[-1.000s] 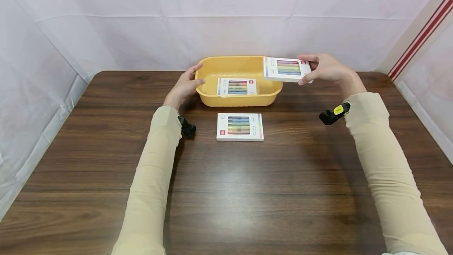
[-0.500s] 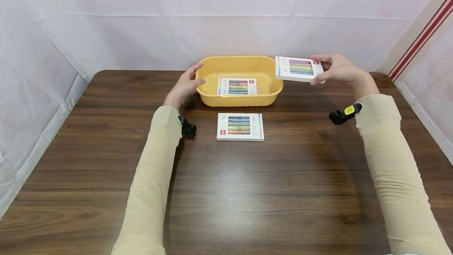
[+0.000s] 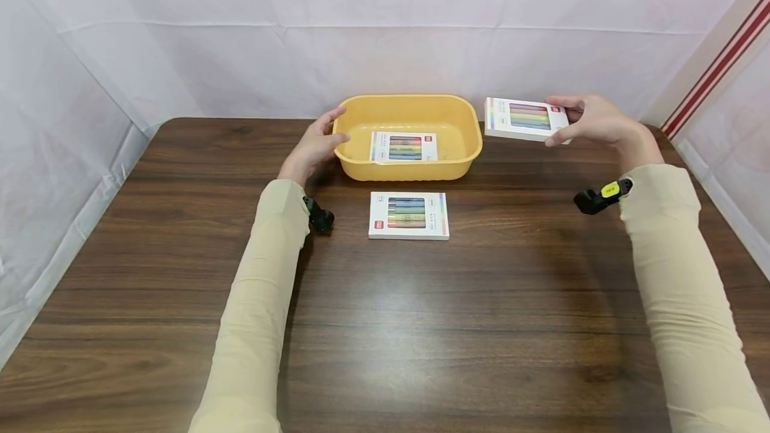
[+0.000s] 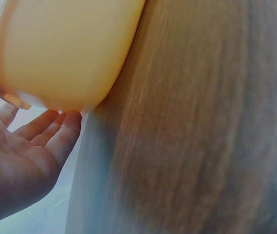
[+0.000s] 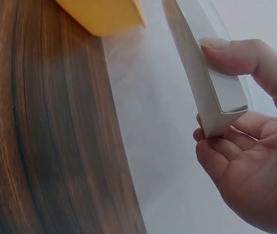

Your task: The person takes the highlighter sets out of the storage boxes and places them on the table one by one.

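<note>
Head view shows a dark wooden table [image 3: 385, 326] with a yellow tub [image 3: 463, 152] standing near its far edge; the left hand [image 3: 314, 144] rests against the tub's left end, fingers fairly straight along the rim and wall, gripping nothing; the left wrist view confirms this, with the fingertips [image 4: 67, 124] touching the underside of the tub's rounded corner and the palm open. The right hand [image 3: 592, 122] holds a white box of coloured pens [image 3: 526, 119] in the air, to the right of the tub and apart from its rim, roughly level and face up; the thumb lies on top near the box's right end and the fingers curl beneath; the right wrist view shows the pinch plainly, thumb pressed on one broad face and fingers [image 5: 221, 156] under the other, at the box's end. A second box of pens [image 3: 403, 147] lies flat inside the tub, on its floor; a third box [image 3: 409, 215] lies flat on the table just in front of the tub, between the two forearms. Both arms wear beige sleeves [image 3: 259, 299]; a small black camera [image 3: 598, 197] with a yellow tag sits at the right wrist, another at the left; white cloth [image 3: 385, 32] hangs behind and beside the table.
</note>
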